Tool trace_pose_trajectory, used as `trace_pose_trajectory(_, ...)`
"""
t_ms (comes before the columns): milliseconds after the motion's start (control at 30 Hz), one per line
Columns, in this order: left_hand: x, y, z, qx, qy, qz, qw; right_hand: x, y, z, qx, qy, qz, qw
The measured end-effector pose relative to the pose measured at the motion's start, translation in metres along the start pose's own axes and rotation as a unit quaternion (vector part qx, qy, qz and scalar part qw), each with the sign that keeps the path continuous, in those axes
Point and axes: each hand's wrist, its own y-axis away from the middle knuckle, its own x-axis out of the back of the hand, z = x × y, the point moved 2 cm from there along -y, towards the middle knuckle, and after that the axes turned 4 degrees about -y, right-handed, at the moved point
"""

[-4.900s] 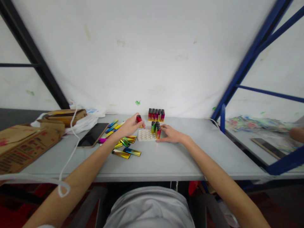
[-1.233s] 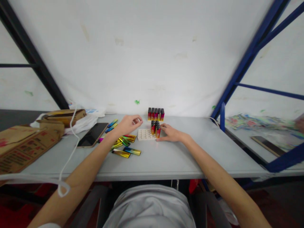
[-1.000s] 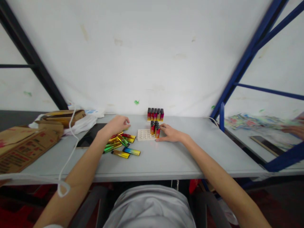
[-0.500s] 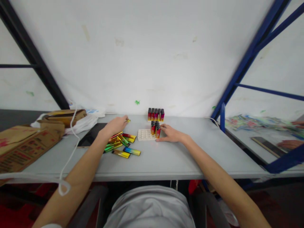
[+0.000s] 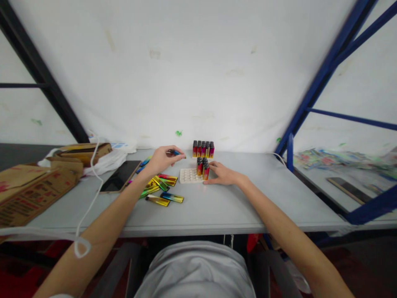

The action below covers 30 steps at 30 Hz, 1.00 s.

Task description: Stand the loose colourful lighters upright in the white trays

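Note:
My left hand (image 5: 166, 158) is above the table's back left part, pinching a lighter (image 5: 175, 152) with a dark top and a gold end tip. Below it lies a loose pile of shiny lighters (image 5: 160, 183) in gold, green, red and blue. A white tray with round holes (image 5: 187, 176) lies to the right. Red-and-gold lighters (image 5: 203, 167) stand upright at its right end. Around that end curves my right hand (image 5: 221, 174), thumb at the near corner and fingertips beside the standing lighters. Part of its grip is hidden.
Behind the tray stands a block of upright lighters (image 5: 203, 149) near the wall. A dark phone or tablet (image 5: 119, 178) lies left of the pile. Cardboard boxes (image 5: 40, 186) and a white cable (image 5: 93, 186) are further left. Blue frame posts (image 5: 305, 103) rise at right.
My left hand has moved right toward the tray with the lighter. Blue lighters behind my left wrist now show. My right hand stays put. Another person's hands at far right are out of view.

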Motion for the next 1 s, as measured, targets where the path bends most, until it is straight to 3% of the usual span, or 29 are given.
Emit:
trace_pose_trajectory(167, -0.018, -0.003, -0.002, 0.025, 0.003, -0.022, 0.999, 0.000, 0.000, 0.000, 0.002, -0.008, 0.003, 1.000)
trace_pose_trajectory(300, -0.042, 0.006, 0.003, 0.049, 0.091, -0.154, 0.983, 0.001, 0.000, -0.001, 0.003, -0.009, 0.000, 1.000)
trace_pose_trajectory(367, -0.052, 0.010, 0.005, 0.047, 0.103, -0.187, 0.976, 0.001, -0.001, -0.001, 0.000, -0.007, 0.000, 1.000)
trace_pose_trajectory(500, -0.060, 0.012, 0.010, 0.017, 0.044, -0.156, 0.987, 0.000, -0.001, 0.000, 0.006, -0.003, 0.001, 1.000)
trace_pose_trajectory(633, -0.055, 0.012, 0.015, -0.001, -0.021, -0.119, 0.993, -0.001, -0.001, 0.001, 0.013, -0.004, 0.008, 1.000)
trace_pose_trajectory(1000, -0.053, 0.010, 0.014, 0.022, -0.090, -0.063, 0.994, 0.000, 0.000, -0.001, 0.010, -0.009, -0.004, 1.000)
